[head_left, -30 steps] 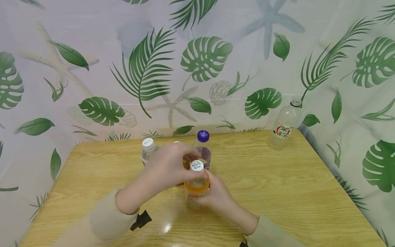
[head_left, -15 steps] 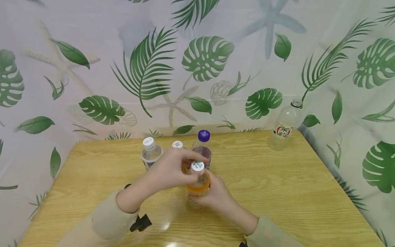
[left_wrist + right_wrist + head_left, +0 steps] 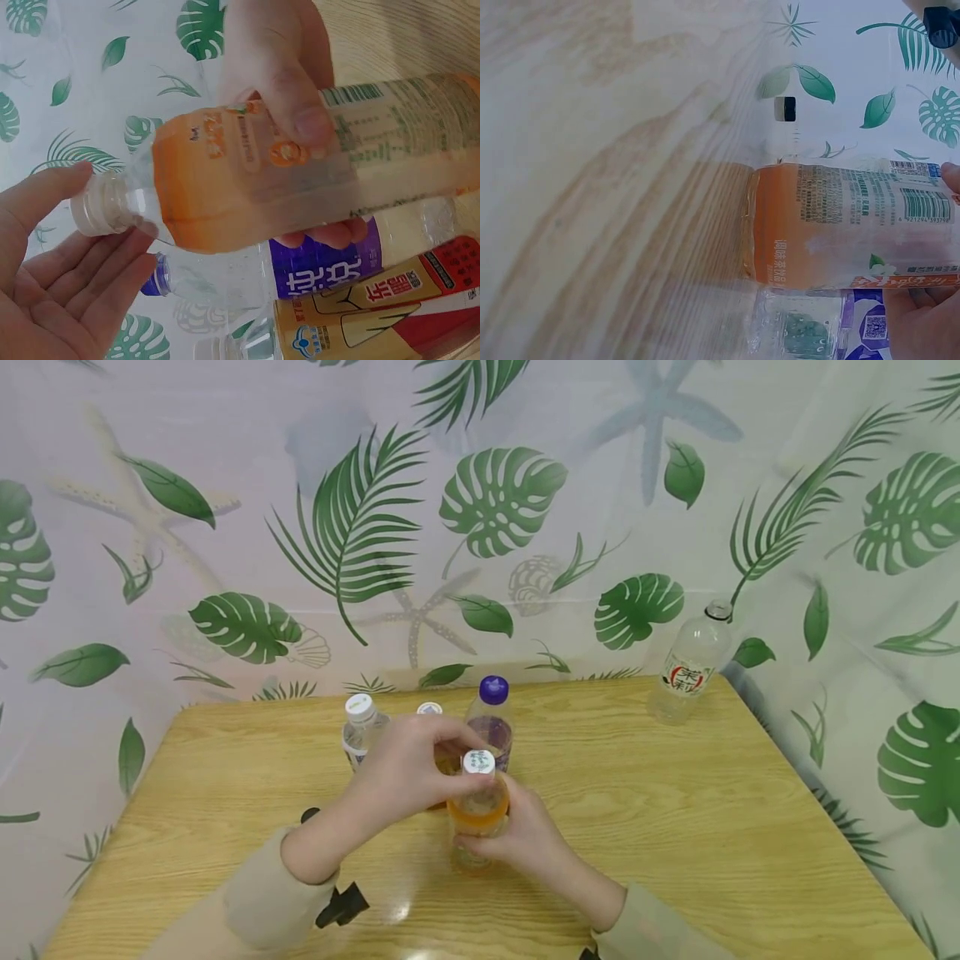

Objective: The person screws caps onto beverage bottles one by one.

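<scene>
In the head view, a plastic bottle with an orange label (image 3: 480,814) stands upright near the middle of the table. My right hand (image 3: 528,831) grips its body, thumb on the near side. My left hand (image 3: 408,768) is at the top, with thumb and forefinger on either side of the white bottle cap (image 3: 478,762). The left wrist view has the thumb touching the cap (image 3: 101,204) and the forefinger at its lower side, the other fingers extended behind. The cap is on the neck. In the right wrist view, the bottle's base (image 3: 751,225) appears to meet the tabletop.
Just behind stand a purple-capped bottle (image 3: 493,693), a white-capped bottle with a gold and red label (image 3: 375,307), and another white-capped bottle (image 3: 362,714) to the left. A clear capless bottle (image 3: 686,668) stands at the back right corner of the wooden table (image 3: 675,827).
The left thumb and fingers have shifted around the cap, the fingers straightening and then drawing back toward it. My right hand and the bottle have stayed in place.
</scene>
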The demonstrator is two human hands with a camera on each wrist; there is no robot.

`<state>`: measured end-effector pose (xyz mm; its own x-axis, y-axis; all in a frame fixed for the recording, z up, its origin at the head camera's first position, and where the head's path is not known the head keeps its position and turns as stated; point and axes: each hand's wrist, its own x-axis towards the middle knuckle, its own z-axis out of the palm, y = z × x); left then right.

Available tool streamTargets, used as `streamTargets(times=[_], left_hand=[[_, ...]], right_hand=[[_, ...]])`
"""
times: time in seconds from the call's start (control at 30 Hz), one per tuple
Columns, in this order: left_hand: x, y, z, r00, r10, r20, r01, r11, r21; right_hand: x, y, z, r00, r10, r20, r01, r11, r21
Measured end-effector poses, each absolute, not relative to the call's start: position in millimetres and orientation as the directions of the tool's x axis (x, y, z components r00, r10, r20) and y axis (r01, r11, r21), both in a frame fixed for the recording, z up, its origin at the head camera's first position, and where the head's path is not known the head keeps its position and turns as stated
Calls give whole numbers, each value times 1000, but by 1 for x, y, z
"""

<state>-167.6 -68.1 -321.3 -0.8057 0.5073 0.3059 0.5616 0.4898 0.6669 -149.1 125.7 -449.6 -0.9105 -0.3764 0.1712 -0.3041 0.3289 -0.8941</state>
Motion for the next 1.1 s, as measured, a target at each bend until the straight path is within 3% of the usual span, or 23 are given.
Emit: streamTargets(times=[0.3, 0.63, 1.1], left_hand=[[-166, -67, -322, -784, 578, 228, 511, 392, 765], [-160, -65, -326, -839, 406, 361, 538, 524, 660], [-168, -71, -328, -769, 578, 273, 538, 354, 765]], right_hand=[[-149, 126, -449, -903, -389, 184, -315, 307, -898], [-149, 125, -449, -915, -369, 162, -294, 335, -895], [-149, 125, -448, -909, -376, 182, -317, 339, -886]])
